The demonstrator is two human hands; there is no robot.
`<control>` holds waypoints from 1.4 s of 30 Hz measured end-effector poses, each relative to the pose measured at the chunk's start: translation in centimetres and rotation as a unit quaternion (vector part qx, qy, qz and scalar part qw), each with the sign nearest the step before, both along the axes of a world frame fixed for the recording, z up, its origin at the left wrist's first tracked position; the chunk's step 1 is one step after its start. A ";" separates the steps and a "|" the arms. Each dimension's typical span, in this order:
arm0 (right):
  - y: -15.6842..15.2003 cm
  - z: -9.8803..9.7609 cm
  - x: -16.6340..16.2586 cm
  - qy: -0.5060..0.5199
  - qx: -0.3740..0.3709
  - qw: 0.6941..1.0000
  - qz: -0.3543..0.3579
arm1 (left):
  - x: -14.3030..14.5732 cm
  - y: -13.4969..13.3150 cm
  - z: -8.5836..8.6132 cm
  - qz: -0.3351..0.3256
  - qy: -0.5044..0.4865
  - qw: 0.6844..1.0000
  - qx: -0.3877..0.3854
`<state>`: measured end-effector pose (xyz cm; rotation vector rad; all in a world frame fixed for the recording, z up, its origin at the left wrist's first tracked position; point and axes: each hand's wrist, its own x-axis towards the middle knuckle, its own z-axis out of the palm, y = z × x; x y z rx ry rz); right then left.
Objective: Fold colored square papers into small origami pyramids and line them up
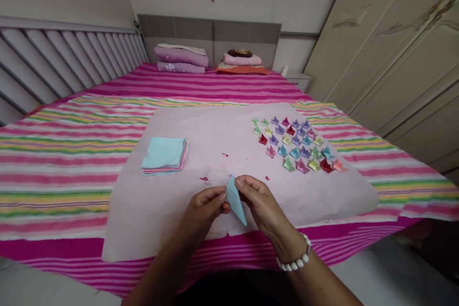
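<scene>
While a large pale pink sheet (186,126) lies across a bed's striped bedspread (60,177), two bare hands work above the sheet's near edge. The left hand (208,204) pinches one edge of a folded light-blue paper (235,202), and the right hand (258,201) grips its upper end between thumb and fingers; a white beaded bracelet (294,265) circles the right wrist. On the sheet's left part sits a stack of square papers (164,152), light blue on top. Its right part carries rows of small folded paper shapes (295,153) in purple, green, yellow, red, pink and blue. Tiny red scraps (204,180) dot its middle. Beyond the sheet's far edge, two piles of folded bedding (182,56) stand before a grey headboard (193,30). Left of the sheet runs a slatted rail (77,60); to its right rises a cream wardrobe (390,52).
</scene>
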<state>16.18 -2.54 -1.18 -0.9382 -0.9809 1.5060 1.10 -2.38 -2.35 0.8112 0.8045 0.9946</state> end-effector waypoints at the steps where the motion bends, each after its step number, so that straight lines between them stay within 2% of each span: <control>1: 0.0 0.0 0.0 0.000 0.001 1.000 -0.001 | 0.0 0.0 0.1 0.002 0.000 1.000 -0.003; 10: -0.2 0.5 0.2 0.004 -0.004 1.000 -0.012 | 0.3 -0.1 0.5 0.011 0.018 1.000 -0.006; 18: -0.2 0.3 0.4 -0.002 -0.005 1.000 0.002 | 0.1 -0.2 -0.2 -0.001 0.026 1.000 0.008; 27: -0.1 0.3 0.3 0.016 -0.014 1.000 0.004 | 0.2 -0.2 0.1 -0.002 0.005 1.000 -0.006; 42: -0.1 0.1 0.5 0.017 -0.035 0.999 0.013 | 0.2 -0.3 -0.4 -0.002 -0.001 1.000 -0.007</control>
